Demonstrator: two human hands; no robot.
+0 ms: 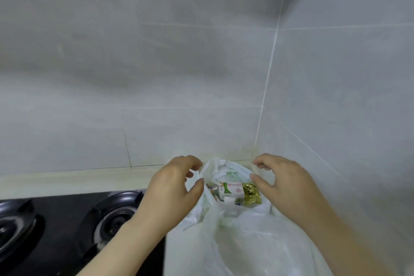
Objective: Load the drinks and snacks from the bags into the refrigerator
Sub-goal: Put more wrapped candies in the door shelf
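- Your left grip sits at the left edge of the bag's mouth. Its fingers are curled and the thumb presses the white plastic, pinching the rim.
- Your right grip is at the right edge of the mouth, with its fingers curled over the rim and the thumb touching it. You cannot tell whether it actually pinches the plastic.
- The bag is thin white plastic. It stands on the counter in the corner where two tiled walls meet, and its mouth gapes between your grips.
- Inside the bag, a green and white carton lies on its side. A gold packet touches its right end.
- Smaller packs lie below and left of the carton, too blurred to name.
- A black stove is just left of the bag. Its nearer burner is partly under your left forearm.
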